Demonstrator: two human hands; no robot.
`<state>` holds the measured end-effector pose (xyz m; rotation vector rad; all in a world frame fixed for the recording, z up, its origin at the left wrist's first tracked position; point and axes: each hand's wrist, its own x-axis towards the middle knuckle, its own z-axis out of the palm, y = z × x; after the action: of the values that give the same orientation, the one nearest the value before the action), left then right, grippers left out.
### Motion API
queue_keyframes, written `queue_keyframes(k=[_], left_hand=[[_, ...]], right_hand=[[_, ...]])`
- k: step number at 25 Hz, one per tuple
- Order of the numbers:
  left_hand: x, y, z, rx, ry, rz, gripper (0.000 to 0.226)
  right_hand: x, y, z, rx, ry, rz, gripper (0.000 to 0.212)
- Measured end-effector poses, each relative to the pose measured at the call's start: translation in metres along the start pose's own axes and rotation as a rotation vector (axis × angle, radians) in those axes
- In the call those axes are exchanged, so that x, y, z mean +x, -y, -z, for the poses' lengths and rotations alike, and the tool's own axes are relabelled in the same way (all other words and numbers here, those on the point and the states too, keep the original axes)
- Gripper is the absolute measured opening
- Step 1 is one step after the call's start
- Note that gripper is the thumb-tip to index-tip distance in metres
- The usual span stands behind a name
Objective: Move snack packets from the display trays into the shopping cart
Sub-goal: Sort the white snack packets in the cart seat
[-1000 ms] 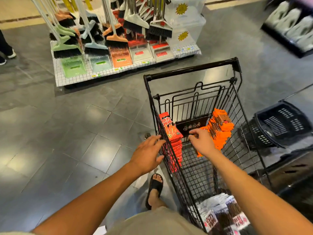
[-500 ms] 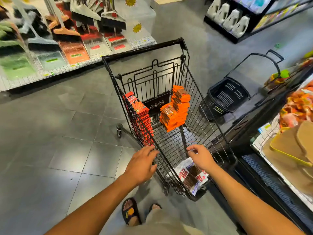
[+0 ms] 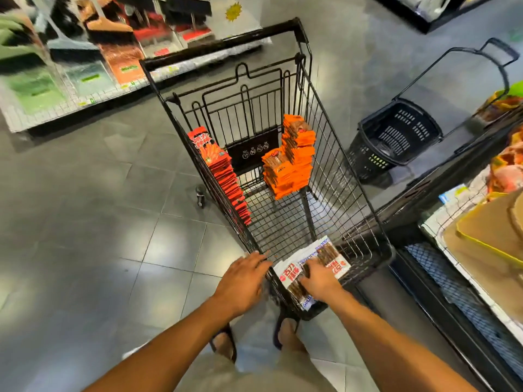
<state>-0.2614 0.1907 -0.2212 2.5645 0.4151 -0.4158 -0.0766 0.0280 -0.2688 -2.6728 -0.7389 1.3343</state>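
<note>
a stack of white snack packets (image 3: 329,254), printed with brown sticks and red lettering, is lying at the near end of the black wire shopping cart (image 3: 339,176), close to the person's body. the right hand (image 3: 318,281) is resting on top of this stack with its fingers bent down over the top packet – whether it is gripping the packet or only pressing on it cannot be told. the left hand (image 3: 243,281) is sitting just beside it on the cart's near left rim, fingers fairly straight and loosely spread, holding nothing.

further along the cart, a row of red packets (image 3: 223,171) is leaning against the left wall, and a tall pile of orange packets (image 3: 291,165) is standing near the far right corner, well apart from the white ones.

outside the cart, on the right, a black plastic basket (image 3: 396,137) with a long handle is sitting on the grey tiled floor (image 3: 99,222). beyond it, at the right edge, a display shelf (image 3: 441,244) is carrying snack goods – blurred. at the top left, a display of brooms and dustpans (image 3: 85,52) is showing, also blurred.
</note>
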Motion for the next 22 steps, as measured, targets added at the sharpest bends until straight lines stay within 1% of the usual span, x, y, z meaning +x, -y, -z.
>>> queue_keyframes(k=[3,6,9,11,13,17,18,20,21,22], left_hand=[[-0.001,-0.010,-0.018,-0.068,-0.028,0.144,0.067],[-0.002,-0.023,-0.035,-0.158,-0.078,0.286,0.060],[0.001,-0.041,-0.047,-0.272,-0.134,0.422,0.056],[0.001,-0.052,-0.053,-0.345,-0.170,0.474,0.053],[0.002,-0.064,-0.056,-0.419,-0.215,0.510,0.048],[0.007,-0.082,-0.055,-0.581,-0.345,0.579,0.038],[0.011,-0.086,-0.052,-0.656,-0.391,0.600,0.035],[0.022,-0.094,-0.046,-0.838,-0.458,0.653,0.029],[0.028,-0.098,-0.042,-0.935,-0.465,0.686,0.026],[0.034,-0.104,-0.037,-1.051,-0.438,0.716,0.026]], right_hand=[[0.019,-0.016,-0.005,-0.006,0.081,0.050,0.046],[0.028,-0.027,-0.008,-0.032,0.101,0.127,0.043],[0.032,-0.036,-0.009,-0.026,0.105,0.146,0.047],[0.034,-0.041,-0.010,-0.056,0.114,0.158,0.049],[0.036,-0.044,-0.008,-0.011,0.154,0.163,0.049],[0.024,-0.045,0.016,0.197,0.130,0.155,0.036],[0.020,-0.046,0.026,0.283,0.145,0.146,0.035],[0.013,-0.045,0.049,0.485,0.221,0.135,0.040],[0.008,-0.044,0.059,0.571,0.258,0.139,0.042],[0.001,-0.041,0.068,0.651,0.291,0.157,0.040]])
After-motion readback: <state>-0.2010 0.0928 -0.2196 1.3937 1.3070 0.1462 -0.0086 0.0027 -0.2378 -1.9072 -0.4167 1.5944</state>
